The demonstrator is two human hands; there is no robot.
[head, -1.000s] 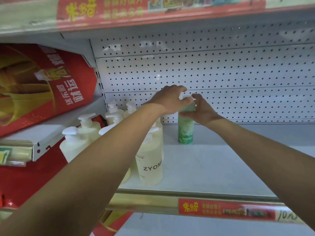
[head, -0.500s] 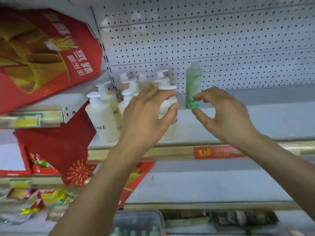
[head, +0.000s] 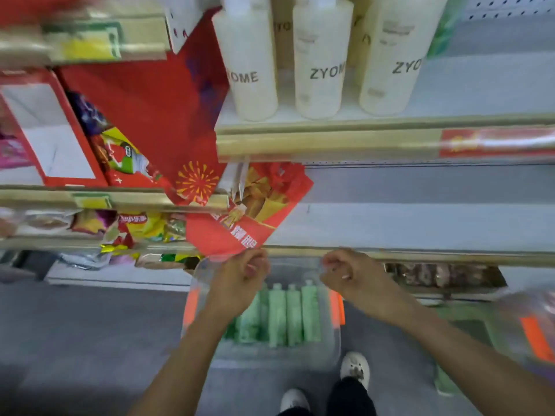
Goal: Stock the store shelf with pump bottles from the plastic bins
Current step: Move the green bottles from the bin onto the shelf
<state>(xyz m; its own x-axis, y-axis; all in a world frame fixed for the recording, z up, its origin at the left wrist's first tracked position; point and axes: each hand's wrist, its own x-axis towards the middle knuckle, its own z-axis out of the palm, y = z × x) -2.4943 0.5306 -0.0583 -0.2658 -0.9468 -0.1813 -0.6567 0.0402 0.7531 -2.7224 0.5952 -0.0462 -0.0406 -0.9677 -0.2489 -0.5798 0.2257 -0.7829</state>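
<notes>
Your left hand [head: 240,276] and right hand [head: 348,273]: fingers curled, holding nothing, above clear bin [head: 335,349] of green bottles [head: 277,315]. Cream pump bottles [head: 319,64] on far shelf [head: 450,94].

Both hands, left hand [head: 240,280] and right hand [head: 351,273], have dropped empty from the shelf to above the bin [head: 270,355]

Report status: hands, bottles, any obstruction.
Left hand and right hand empty, above the bin. Green bottles lying inside. Nothing in the way.

Even, soft lighting; motion blur smears the bowed edges.
</notes>
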